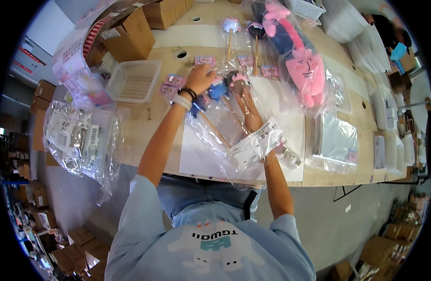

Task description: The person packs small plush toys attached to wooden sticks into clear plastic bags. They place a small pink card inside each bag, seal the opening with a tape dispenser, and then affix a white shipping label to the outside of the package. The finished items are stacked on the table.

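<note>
My right hand [253, 118] reaches inside a large clear plastic bag [236, 140] with a white printed label. Its fingers close on a brown-haired plush-headed stick [239, 83]. Beside that head, in the bag, are a blue plush-headed stick [217, 89] and a darker blue plush head [197, 108]. At the bag's far left edge my left hand [200, 79], bracelets on its wrist, has its fingers bent against the film; the fingertips are partly hidden. A white sheet [192, 154] lies beneath the bag.
Two bagged plush-headed sticks [230, 28] lie at the back among small pink packets [270, 71]. A bagged pink plush [305, 72] lies right, above clear bags [337, 138]. Left are a white basket [154, 77], cardboard boxes [127, 37] and packed plastic bags [73, 136].
</note>
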Demonstrator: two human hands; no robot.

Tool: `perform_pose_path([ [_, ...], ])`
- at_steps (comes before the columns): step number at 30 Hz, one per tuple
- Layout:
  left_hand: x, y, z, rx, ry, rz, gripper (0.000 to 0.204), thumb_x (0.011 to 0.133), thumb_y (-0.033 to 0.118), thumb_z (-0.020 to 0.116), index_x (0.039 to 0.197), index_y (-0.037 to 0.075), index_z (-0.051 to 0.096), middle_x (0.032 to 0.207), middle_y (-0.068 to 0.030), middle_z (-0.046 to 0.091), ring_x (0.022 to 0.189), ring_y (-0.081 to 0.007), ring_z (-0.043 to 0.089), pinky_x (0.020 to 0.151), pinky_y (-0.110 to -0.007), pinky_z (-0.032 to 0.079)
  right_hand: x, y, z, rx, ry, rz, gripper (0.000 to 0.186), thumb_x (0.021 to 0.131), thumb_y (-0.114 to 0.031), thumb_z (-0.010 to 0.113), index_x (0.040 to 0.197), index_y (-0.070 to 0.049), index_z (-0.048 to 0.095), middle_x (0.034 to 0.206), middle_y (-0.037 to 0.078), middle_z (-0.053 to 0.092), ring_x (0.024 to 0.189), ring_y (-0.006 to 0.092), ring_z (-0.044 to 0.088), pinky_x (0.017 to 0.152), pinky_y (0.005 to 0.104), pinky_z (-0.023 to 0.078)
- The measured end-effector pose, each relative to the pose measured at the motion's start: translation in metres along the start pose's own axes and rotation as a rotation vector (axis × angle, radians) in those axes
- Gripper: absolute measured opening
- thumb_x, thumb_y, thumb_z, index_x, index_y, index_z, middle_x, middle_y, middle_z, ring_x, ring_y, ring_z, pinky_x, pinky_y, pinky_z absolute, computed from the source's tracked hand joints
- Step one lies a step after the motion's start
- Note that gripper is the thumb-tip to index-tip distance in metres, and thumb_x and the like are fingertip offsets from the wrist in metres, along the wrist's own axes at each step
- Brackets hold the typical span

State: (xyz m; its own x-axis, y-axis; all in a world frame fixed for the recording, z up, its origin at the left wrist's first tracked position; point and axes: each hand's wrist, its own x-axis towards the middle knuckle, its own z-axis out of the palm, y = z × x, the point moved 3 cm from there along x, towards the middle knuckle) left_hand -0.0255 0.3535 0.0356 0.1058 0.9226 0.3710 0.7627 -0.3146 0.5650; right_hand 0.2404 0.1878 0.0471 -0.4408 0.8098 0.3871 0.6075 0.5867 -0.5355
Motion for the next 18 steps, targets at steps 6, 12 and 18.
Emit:
perform_pose_path([
  [6, 0.038, -0.075, 0.015, -0.134, -0.667, -0.406, 0.072, 0.096, 0.073, 0.066, 0.103, 0.002, 0.075, 0.098, -0.0057, 0.073, 0.087, -0.0166, 0.061, 0.073, -0.035, 0.046, -0.005, -0.006, -0.004, 0.16, -0.019, 0.019, 0.086, 0.082, 0.018, 0.057, 0.162, -0.012, 0.05, 0.176, 0.019, 0.031, 0.161, 0.046, 0.031, 0.127, 0.0507, 0.041],
  [12, 0.018, -0.06, 0.005, -0.662, -0.707, -0.621, 0.034, 0.101, 0.042, 0.076, 0.113, 0.01, 0.074, 0.093, 0.001, 0.067, 0.084, -0.0093, 0.058, 0.068, -0.025, 0.041, 0.01, -0.012, -0.008, 0.103, -0.083, -0.034, 0.086, 0.083, 0.017, 0.058, 0.164, -0.011, 0.048, 0.177, 0.02, 0.029, 0.161, 0.0451, 0.031, 0.127, 0.0512, 0.04],
  [18, 0.017, -0.064, -0.002, -0.653, -0.757, -0.537, 0.04, 0.101, 0.035, 0.078, 0.13, 0.007, 0.072, 0.112, -0.0023, 0.072, 0.103, -0.0105, 0.064, 0.082, -0.027, 0.051, 0.017, -0.014, -0.006, -0.02, -0.079, 0.01, 0.082, 0.088, 0.01, 0.063, 0.165, -0.014, 0.047, 0.176, 0.018, 0.032, 0.159, 0.046, 0.035, 0.123, 0.0522, 0.046],
])
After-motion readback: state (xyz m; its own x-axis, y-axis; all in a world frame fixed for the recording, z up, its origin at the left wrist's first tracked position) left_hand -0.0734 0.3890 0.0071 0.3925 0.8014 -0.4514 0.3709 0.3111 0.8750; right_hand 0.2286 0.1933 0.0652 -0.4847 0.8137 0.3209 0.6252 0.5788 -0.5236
